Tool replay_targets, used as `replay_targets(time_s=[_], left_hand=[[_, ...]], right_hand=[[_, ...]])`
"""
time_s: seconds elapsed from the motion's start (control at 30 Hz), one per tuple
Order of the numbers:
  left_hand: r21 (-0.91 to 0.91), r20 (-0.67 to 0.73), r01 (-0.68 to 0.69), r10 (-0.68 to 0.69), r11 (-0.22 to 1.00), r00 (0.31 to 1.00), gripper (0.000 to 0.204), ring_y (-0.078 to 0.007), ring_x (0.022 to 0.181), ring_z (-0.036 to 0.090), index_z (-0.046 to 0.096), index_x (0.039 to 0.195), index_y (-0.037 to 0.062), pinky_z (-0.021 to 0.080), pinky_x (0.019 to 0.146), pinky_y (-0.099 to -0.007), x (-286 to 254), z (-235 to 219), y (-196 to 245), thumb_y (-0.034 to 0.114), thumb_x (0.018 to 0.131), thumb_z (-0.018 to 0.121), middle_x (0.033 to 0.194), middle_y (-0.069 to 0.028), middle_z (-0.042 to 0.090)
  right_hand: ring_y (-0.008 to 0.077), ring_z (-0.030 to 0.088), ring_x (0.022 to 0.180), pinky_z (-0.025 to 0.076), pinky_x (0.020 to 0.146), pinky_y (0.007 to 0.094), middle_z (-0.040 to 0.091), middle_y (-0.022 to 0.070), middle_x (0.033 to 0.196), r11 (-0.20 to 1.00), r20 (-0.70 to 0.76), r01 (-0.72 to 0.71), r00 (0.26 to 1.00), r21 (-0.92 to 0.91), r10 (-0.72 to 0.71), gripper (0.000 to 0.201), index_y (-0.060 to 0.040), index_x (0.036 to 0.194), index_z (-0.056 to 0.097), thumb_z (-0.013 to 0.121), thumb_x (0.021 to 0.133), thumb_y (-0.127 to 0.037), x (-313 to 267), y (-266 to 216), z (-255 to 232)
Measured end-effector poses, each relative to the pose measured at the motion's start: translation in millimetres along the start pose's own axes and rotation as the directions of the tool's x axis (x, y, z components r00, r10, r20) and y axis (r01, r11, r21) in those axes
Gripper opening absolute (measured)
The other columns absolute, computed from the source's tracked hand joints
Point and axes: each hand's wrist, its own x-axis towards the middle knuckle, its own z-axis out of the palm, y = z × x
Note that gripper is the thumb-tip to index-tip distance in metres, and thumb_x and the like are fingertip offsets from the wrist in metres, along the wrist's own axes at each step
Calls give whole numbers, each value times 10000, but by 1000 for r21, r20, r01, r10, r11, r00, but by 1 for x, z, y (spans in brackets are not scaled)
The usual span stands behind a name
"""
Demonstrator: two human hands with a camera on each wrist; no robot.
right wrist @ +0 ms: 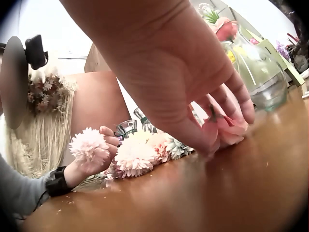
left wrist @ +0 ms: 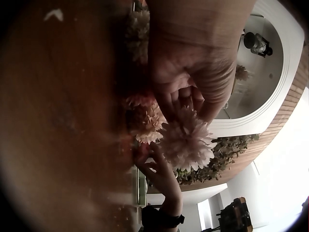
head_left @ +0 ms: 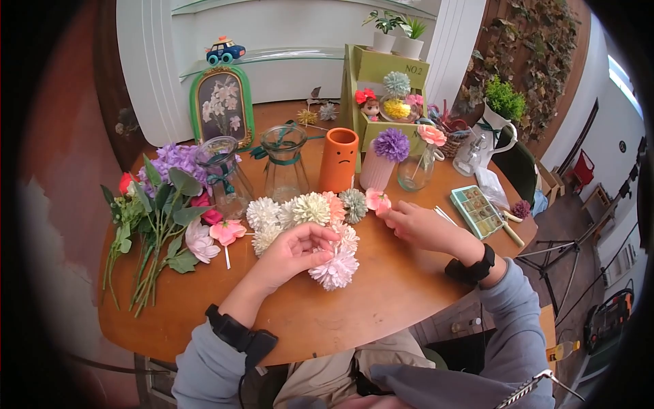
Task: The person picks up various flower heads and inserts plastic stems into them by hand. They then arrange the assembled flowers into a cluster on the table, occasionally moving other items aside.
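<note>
My left hand (head_left: 294, 253) pinches a pale pink chrysanthemum head (head_left: 335, 270) at the front of a cluster of flower heads. In the left wrist view the full petals of this bloom (left wrist: 187, 142) hang beyond the fingers. To the right, my right hand (head_left: 424, 228) has thumb and fingers around a small coral-pink flower (head_left: 377, 200) low at the table. The right wrist view shows its petals (right wrist: 231, 131) between thumb and fingertips. The cluster between the hands has white blooms (head_left: 263, 213), a cream one (head_left: 310, 208), a peach one and a grey-green one (head_left: 353, 205).
Behind the cluster stand two glass vases (head_left: 285, 160), an orange frowning-face vase (head_left: 338, 163) and a pink vase (head_left: 377, 170) with a purple flower. Stemmed flowers (head_left: 153, 225) lie at the left. A compartment box (head_left: 478, 211) sits at the right, near the table (head_left: 381, 300) edge.
</note>
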Motion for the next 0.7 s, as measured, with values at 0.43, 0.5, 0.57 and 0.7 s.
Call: replay_targets(time_s=[0.43,0.5,0.57,0.7], left_hand=[[345,194,-90,23,934,981,369,-176,1104,492,569,1125,56,390,969,-316,1,2,-7,59,777,693,1162,-45,517],[573,310,-262,91,777,947,401,-201,1133,470,580,1143,78,369,990,-340,2,2,-4,64,762,701,1172,-49,507],[617,344,-260,43,743,938,437,-221,1147,453,581,1161,100,354,1000,-349,1,3,-8,70,744,708,1165,-54,506],[644,345,-205,-40,737,938,468,-240,1136,457,578,1173,117,355,997,-343,0,8,-11,69,727,708,1162,-71,499]], right_hand=[[297,578,950,492,763,387,533,137,1062,979,-124,-170,980,-112,156,442,-71,1168,490,652,768,-165,-26,-15,-35],[295,595,922,499,737,382,560,148,1018,913,-112,-306,952,-270,286,400,-43,1109,525,656,759,-184,-37,-6,-36],[295,613,862,505,694,380,591,153,937,825,-92,-406,910,-393,404,342,-23,1035,560,651,755,-196,-46,1,-35],[298,633,677,500,578,384,623,133,710,708,12,-474,827,-524,562,198,-19,881,611,606,752,-171,-55,16,-25]])
